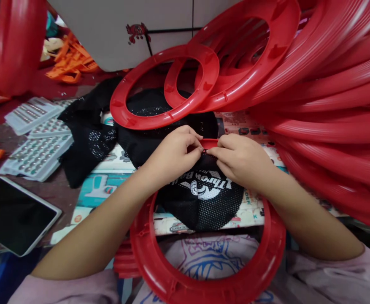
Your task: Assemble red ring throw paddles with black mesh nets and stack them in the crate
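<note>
A red plastic ring (275,245) lies in front of me, its near part over my lap and its far rim under my fingers. Inside it hangs a round piece of black mesh fabric (216,213) with white print reading "Throw Ball". My left hand (178,150) pinches the top edge of the mesh at the ring's far rim. Close beside it, my right hand (243,158) pinches the same edge with thumb and index finger. The fingertips almost meet and cover the exact spot where fabric and rim join.
Loose red rings (203,86) lie ahead, beside a large pile of red rings (330,126) on the right. More black fabric (91,139), clear boxes of small silvery pieces (37,156) and a tablet-like device (17,215) are at left. Orange plastic parts (72,59) lie farther back.
</note>
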Available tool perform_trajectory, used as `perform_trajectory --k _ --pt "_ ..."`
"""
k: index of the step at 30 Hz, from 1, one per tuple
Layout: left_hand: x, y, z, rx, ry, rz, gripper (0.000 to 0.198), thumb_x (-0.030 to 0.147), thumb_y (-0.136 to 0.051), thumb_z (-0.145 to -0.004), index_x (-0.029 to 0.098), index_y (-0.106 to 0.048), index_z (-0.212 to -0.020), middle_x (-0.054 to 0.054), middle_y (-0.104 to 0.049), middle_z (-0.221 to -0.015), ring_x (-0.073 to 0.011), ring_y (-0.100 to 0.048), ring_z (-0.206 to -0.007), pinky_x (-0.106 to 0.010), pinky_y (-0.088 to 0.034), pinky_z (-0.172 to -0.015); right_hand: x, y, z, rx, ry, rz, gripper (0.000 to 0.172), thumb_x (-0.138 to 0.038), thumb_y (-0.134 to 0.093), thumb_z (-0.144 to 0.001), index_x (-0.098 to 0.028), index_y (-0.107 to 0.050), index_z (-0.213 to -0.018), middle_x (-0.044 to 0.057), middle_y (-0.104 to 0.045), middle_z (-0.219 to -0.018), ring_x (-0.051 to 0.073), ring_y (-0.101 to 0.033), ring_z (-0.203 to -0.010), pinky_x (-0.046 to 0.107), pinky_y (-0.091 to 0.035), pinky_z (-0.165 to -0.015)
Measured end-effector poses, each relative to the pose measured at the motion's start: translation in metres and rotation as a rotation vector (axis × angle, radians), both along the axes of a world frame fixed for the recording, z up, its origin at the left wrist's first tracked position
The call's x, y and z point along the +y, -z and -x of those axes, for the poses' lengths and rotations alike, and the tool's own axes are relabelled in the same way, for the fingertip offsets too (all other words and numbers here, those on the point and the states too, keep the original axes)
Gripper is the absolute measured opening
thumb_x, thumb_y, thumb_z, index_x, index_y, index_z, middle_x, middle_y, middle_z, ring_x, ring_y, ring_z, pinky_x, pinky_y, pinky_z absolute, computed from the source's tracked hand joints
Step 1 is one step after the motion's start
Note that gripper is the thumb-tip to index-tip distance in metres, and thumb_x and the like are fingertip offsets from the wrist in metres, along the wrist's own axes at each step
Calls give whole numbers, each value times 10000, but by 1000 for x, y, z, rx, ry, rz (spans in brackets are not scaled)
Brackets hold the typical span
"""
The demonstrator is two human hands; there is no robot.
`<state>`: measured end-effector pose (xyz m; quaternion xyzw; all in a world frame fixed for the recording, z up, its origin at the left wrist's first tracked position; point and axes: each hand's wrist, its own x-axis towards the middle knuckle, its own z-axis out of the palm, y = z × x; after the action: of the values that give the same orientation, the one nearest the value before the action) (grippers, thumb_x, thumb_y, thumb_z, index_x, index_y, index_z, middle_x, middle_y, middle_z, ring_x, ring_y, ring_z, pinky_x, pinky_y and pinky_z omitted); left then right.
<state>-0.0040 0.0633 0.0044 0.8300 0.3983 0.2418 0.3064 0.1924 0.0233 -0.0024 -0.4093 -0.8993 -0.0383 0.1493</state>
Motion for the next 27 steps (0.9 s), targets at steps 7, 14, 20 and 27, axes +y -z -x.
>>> perform_trajectory --k 7,14,20,27 --pt "-8 -3 4 91 36 -113 247 169 -502 -850 101 -628 -1050 -110 -680 -1069 -220 -623 -1007 -368 -492 -911 -24 -19 -2 88 -10 69 268 -152 -465 -929 -94 -672 -1090 105 -709 -871 213 -617 -781 327 -448 -693" --pt "-4 -17 20 205 132 -114 301 247 -583 -836 143 -622 -1117 -92 -669 -1141 -230 -620 -1032 -373 -484 -925 -40 -21 7 -118 72 149 229 -125 -541 -896 -134 -675 -1083 108 -721 -939 224 -662 -757 310 -413 -597" --pt "0 -16 26 136 48 -80 280 247 -609 -834 174 -639 -1103 -72 -685 -1102 -212 -637 -988 -345 -501 -898 -32 -18 8 37 20 252 267 -102 -487 -912 -163 -658 -1108 74 -714 -983 208 -663 -861 293 -449 -665" --pt "-15 -31 26 396 -77 -109 335 248 -585 -815 169 -613 -1140 -104 -680 -1105 -290 -635 -1000 -427 -507 -886 -25 -35 13 -20 195 419 243 -220 -467 -963 -120 -685 -1002 123 -728 -938 246 -677 -856 337 -473 -724"
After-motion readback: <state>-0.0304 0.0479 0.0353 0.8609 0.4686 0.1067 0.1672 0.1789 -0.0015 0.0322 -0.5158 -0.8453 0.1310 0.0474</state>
